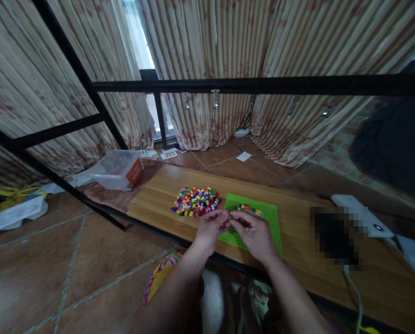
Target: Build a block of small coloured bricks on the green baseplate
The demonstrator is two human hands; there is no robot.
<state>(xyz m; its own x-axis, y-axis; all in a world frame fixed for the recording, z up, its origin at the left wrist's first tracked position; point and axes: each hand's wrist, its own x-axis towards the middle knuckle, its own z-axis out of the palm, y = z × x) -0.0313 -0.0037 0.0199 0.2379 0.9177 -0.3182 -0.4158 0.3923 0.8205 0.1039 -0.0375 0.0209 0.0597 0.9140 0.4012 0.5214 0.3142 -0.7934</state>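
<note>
Your left hand (210, 228) and right hand (256, 235) meet over the near part of the green baseplate (271, 218), which lies near the tabletop's (158, 195) front edge. Both grips look pinched on something small between them, but it is too tiny to make out. Only a small patch of coloured bricks (249, 209) sits on the baseplate, towards its far edge; most studs are bare, so you seem early in the build. The loose brick pile (196, 202) lies just left of the baseplate, nearly untouched. A clear plastic box (118, 169) stands off the tabletop's far left corner. Nothing blocks your reach.
</note>
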